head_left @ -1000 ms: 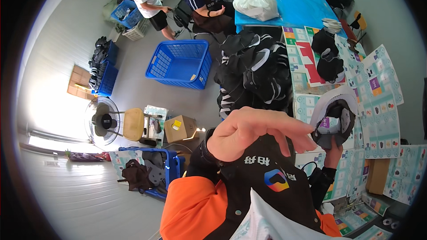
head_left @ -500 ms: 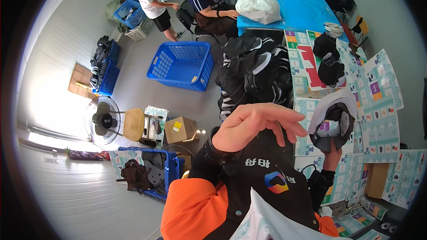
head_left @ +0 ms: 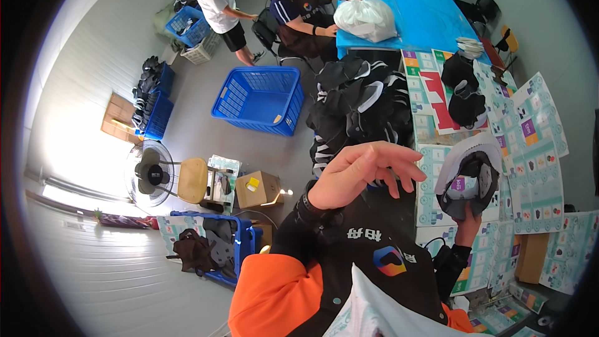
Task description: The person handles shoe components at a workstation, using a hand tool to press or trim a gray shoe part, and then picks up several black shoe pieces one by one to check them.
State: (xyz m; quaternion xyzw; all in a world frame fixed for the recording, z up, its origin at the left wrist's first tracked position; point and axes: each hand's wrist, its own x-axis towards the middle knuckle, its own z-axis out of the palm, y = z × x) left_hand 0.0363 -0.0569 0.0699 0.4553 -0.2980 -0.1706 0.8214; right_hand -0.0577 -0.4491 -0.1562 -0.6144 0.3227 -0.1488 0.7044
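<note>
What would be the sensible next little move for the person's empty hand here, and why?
Probably bringing the left hand across to the cap. The right hand holds that cap from below, upside down, with a tag showing inside, while the left hand hovers open and empty beside it, over the pile of black caps. A second hand would likely steady the cap.

Three blue baskets [head_left: 259, 100], one fan [head_left: 150, 175], one cardboard box [head_left: 259, 188].

A blue basket [head_left: 259, 100] and fan [head_left: 150, 175] stand on the floor.
</note>
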